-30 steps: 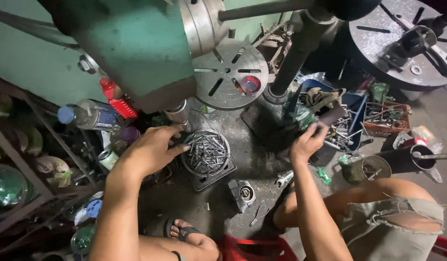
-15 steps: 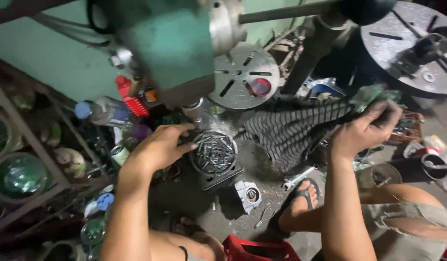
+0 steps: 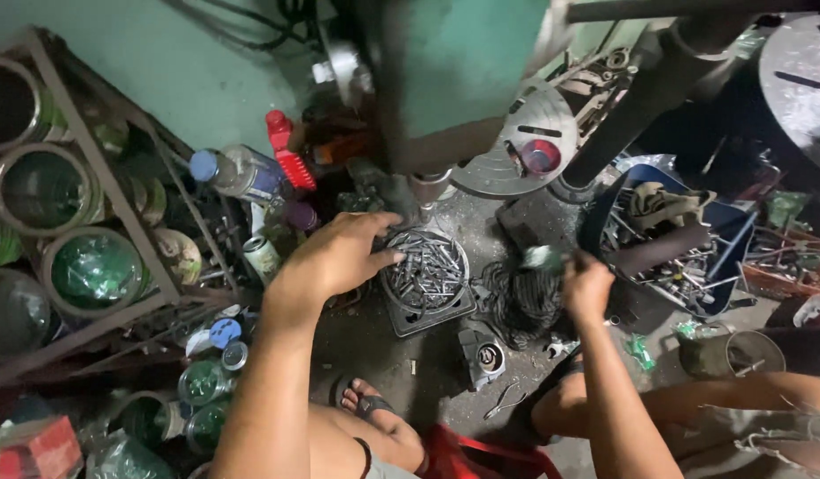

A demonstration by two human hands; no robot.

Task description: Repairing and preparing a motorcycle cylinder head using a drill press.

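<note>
On the dirty floor (image 3: 427, 381) below a green drill press (image 3: 463, 80), a round tray of metal bits (image 3: 425, 273) is seen, set on a dark square base. The left hand (image 3: 343, 257) is laid over the tray's left rim, fingers spread and curled loosely onto the bits; nothing is clenched in it. A dark striped rag (image 3: 525, 297) is held by the right hand (image 3: 587, 286), whose fingers are closed around the cloth's upper end (the rest is bunched on the floor just right of the tray). Beside the right hand, a blue bin of tools (image 3: 676, 239) is placed. A plastic bottle with a blue cap (image 3: 237, 173) and a red bottle (image 3: 288, 151) are lying left of the press. A sandalled foot (image 3: 370, 408) is planted near the tray's lower left.
</note>
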